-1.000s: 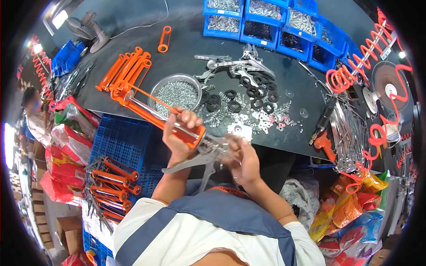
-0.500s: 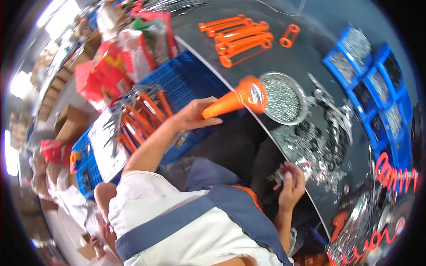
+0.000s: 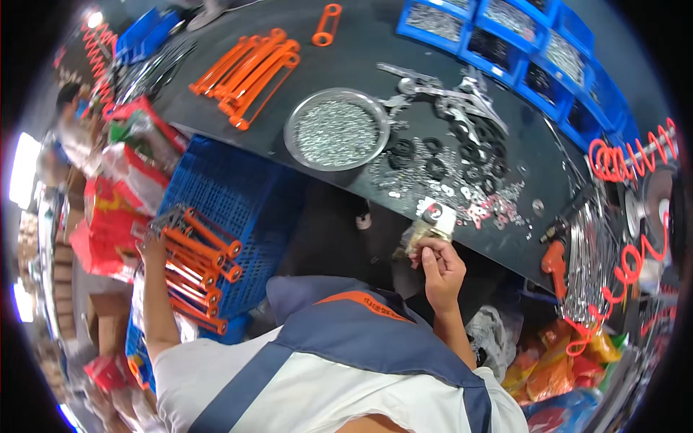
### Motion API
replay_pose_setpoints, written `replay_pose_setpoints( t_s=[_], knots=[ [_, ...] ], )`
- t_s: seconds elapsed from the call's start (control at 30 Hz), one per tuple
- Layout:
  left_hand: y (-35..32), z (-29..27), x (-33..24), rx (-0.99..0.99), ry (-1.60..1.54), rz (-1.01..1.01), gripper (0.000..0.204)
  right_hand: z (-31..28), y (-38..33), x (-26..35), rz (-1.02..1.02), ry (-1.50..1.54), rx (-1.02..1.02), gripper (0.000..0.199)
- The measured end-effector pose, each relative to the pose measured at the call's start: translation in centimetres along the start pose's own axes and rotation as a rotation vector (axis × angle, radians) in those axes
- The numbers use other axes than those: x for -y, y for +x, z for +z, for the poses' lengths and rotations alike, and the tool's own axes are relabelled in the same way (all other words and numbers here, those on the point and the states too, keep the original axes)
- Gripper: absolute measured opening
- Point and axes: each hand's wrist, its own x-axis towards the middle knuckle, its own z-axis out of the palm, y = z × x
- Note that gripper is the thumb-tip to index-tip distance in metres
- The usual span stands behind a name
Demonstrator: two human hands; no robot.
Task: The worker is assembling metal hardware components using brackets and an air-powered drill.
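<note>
We see the assembled orange guns point(image 3: 206, 263) stacked to the left, at the near end of a blue slatted crate point(image 3: 209, 169); their long axes run roughly side to side, nearly parallel and sloping slightly down to the right, with the round orange ends facing right and the grey metal handles point(image 3: 172, 216) gathered at the left. Our left hand point(image 3: 152, 249) is at that handle end, the arm stretched out along the stack; we cannot tell whether its fingers have closed on a gun or only touch one. Our right hand point(image 3: 442, 268) is at the bench edge, fingers curled and thumb against them, just below a white square piece point(image 3: 437, 213) bearing a black ring; whether something small is pinched there, we cannot tell. On the bench point(image 3: 195, 108), a group of bare orange frames point(image 3: 253, 72) slants from lower left to upper right, and a single orange frame point(image 3: 327, 24) lies apart, pointing nearly straight away from us. A clear round bowl point(image 3: 287, 131) is filled with small silvery pieces point(image 3: 336, 131), and the blue bins point(image 3: 492, 66) at upper right hold silvery parts in some, dark parts in others.
</note>
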Motion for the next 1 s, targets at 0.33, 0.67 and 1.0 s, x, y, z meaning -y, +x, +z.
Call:
replay_pose_setpoints(
  t_s=[0.33,0.67,1.0],
  knots=[
    [15.7,-39.5,-37.4,-0.669,-1.079,1.144,0.036,-4.4,-2.8,1.5,-0.159,-0.246,-0.209,0.011],
    [28.5,-45.5,-54.0,-0.239,-0.286,1.288,0.043,-12.2,-12.8,-0.6,0.066,-0.272,-0.741,0.012],
    [32.7,-40.9,-43.4,-0.205,-0.503,1.037,0.050,-17.3,-14.3,-1.7,0.096,-0.450,-0.788,0.011]
  ],
)
